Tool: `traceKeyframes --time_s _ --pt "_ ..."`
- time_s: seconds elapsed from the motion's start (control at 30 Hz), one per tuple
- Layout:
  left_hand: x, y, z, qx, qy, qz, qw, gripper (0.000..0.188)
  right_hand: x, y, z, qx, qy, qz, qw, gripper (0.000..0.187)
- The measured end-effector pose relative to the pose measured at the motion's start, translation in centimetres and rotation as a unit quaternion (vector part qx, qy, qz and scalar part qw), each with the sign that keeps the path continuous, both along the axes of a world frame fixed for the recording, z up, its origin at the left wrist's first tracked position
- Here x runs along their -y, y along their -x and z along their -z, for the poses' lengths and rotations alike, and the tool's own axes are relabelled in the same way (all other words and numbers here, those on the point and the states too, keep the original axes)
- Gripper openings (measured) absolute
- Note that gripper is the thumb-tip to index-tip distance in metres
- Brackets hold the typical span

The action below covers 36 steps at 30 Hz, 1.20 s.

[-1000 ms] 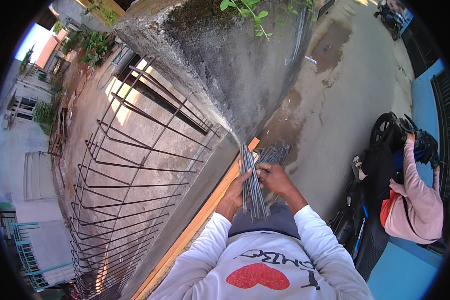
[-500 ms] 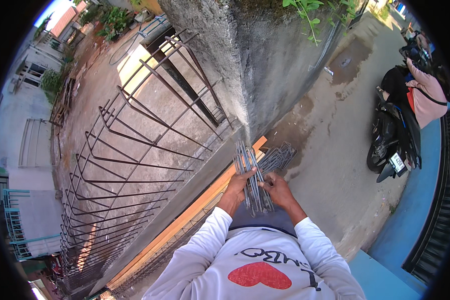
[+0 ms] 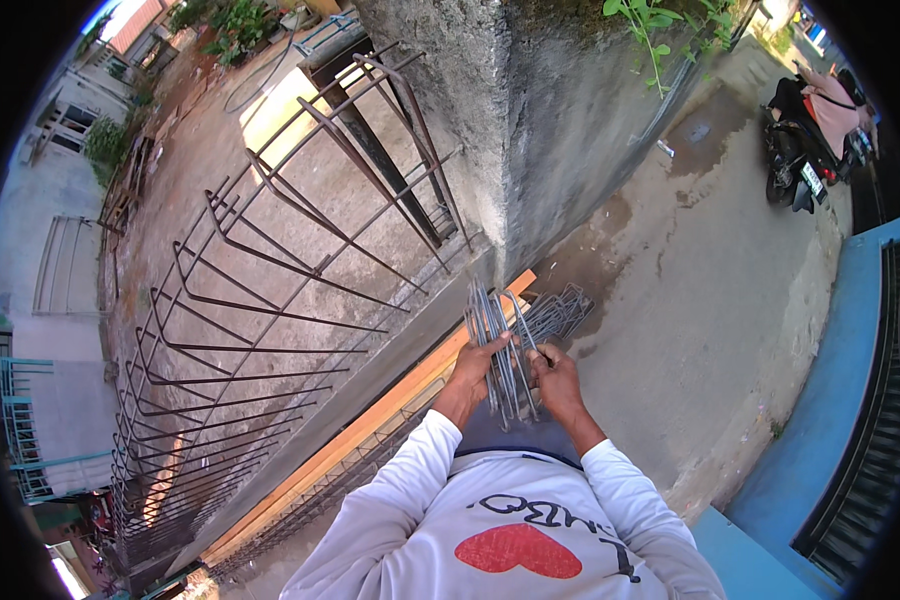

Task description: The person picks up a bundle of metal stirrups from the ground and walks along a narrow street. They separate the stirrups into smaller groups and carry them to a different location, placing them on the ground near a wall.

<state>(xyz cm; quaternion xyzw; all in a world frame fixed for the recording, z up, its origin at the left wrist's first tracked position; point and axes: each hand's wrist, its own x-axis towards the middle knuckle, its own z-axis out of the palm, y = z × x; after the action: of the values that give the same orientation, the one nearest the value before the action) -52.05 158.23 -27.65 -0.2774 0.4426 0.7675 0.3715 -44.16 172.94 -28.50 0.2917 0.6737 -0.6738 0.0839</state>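
A bundle of bent steel rebar stirrups (image 3: 487, 322) is upright in front of my waist. My left hand (image 3: 470, 374) grips the bundle from its left side, thumb laid across the rods. On the other side, my right hand (image 3: 555, 380) pinches one stirrup (image 3: 522, 335), which stands slightly apart from the rest at the bundle's right edge. Just beyond my hands, more grey stirrups (image 3: 567, 310) are heaped low down, partly covered by the bundle.
A long rebar cage (image 3: 260, 270) runs along the left beside a low concrete ledge (image 3: 365, 385). Wooden planks (image 3: 370, 428) lie along the ledge. A concrete wall corner (image 3: 500, 150) rises ahead. In the lane at right, a person rides a motorcycle (image 3: 798, 160); a blue wall (image 3: 820, 400) borders it.
My right hand has shifted slightly right, drawing one stirrup a little away from the bundle. The motorcycle and its rider have moved farther up the lane.
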Motion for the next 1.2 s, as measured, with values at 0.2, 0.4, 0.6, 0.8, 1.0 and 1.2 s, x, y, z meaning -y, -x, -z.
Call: traceKeyframes --time_s 0.2,0.4,0.6,0.8,1.0,1.2 --pt "0.4 0.4 -0.8 -0.032 0.013 0.025 0.999 0.019 -0.3 1.2 -1.5 0.013 -0.031 0.016 0.999 0.013" --pt "0.7 0.6 -1.0 -0.045 0.009 -0.001 0.999 0.021 -2.2 1.9 1.0 -0.053 -0.158 0.002 0.986 0.018" --pt "2.5 1.3 2.1 -0.041 -0.102 -0.036 0.993 0.027 -8.5 2.2 4.4 -0.060 -0.289 0.042 0.955 0.022" --pt "3.2 1.1 2.3 -0.072 0.009 0.000 0.997 0.020 -9.9 1.1 1.6 0.030 -0.055 0.105 0.992 0.023" --pt "1.5 0.5 0.4 -0.081 0.005 -0.012 0.997 0.016 -6.5 0.4 -1.2 0.002 -0.076 0.016 0.997 0.029" --pt "1.4 1.0 0.4 -0.122 0.060 -0.015 0.991 0.011 -6.3 -0.7 -0.8 -0.074 -0.442 -0.091 0.889 0.024"
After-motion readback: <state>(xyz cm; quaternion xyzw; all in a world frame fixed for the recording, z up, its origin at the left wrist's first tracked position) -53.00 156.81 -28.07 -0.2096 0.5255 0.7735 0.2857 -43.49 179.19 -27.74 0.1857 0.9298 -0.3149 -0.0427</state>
